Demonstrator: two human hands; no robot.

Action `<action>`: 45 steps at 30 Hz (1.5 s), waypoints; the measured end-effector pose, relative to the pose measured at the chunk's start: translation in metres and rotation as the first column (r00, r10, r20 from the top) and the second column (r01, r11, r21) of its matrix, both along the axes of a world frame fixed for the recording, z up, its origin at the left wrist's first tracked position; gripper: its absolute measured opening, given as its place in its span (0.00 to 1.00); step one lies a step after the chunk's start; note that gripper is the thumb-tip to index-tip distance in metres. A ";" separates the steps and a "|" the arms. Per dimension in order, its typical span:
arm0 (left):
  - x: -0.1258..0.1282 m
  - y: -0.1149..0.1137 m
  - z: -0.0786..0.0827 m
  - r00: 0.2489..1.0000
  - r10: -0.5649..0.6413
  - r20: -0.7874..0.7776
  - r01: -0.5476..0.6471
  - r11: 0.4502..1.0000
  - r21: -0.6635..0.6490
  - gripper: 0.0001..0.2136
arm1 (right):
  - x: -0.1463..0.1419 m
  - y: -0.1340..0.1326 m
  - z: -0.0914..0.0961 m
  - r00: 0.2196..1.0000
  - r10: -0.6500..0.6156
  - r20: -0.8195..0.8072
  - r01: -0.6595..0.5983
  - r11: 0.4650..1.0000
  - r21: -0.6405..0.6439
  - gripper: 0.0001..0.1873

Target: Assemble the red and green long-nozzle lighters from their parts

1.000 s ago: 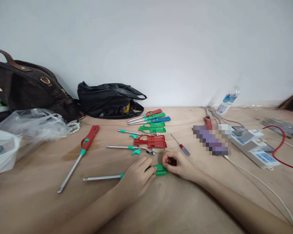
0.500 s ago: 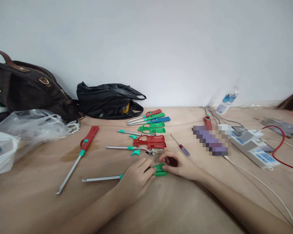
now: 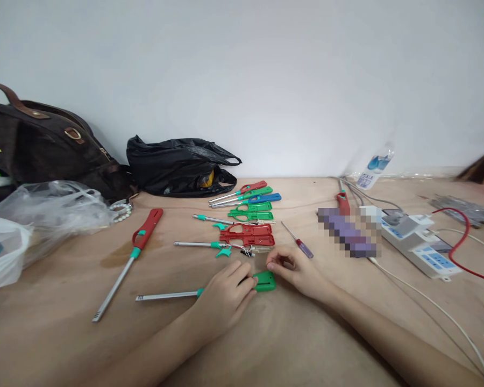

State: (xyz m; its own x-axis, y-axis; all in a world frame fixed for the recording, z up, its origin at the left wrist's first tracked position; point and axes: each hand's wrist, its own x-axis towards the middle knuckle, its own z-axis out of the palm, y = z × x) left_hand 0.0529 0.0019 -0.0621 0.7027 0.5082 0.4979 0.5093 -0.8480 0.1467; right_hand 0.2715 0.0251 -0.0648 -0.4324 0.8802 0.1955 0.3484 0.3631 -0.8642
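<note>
A green gas lighter with a long silver barrel lies across the table in front of me, its barrel pointing left. My left hand is wrapped over the middle of it and hides the trigger area. Just right of its handle end, my right hand is closed in a pinch, apart from the lighter; whatever its fingertips hold is too small to make out. Beyond my hands lie opened red handle shells and green handle shells, with loose barrels, teal triggers and wires. A screwdriver rests behind my right hand.
To the left lies a red lighter. Three assembled lighters sit near a black plastic bag. Plastic bags and a dark backpack stand far left. A power strip with cables, and a bottle, are at right.
My right hand has drawn back slightly to the right, off the green lighter's handle, showing more of its end. My left hand has stayed in place.
</note>
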 end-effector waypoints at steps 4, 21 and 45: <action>0.000 0.000 0.000 1.000 0.008 -0.008 -0.008 1.000 -0.010 0.11 | 0.004 0.001 0.000 0.997 0.024 -0.078 -0.033 0.992 -0.119 0.11; -0.001 -0.001 0.001 1.000 0.006 -0.006 -0.006 1.000 -0.016 0.10 | 0.005 0.001 0.006 0.998 0.064 0.001 -0.062 0.969 -0.238 0.06; -0.001 0.002 0.000 0.999 -0.027 0.029 0.029 0.999 -0.044 0.09 | 0.001 0.003 0.002 0.999 0.001 0.034 0.008 0.968 -0.250 0.03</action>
State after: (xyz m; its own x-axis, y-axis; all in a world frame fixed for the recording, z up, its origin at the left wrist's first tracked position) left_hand 0.0518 0.0040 -0.0620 0.7030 0.5105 0.4952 0.4805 -0.8542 0.1985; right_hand 0.2722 0.0279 -0.0626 -0.4317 0.9009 -0.0452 0.3796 0.1360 -0.9151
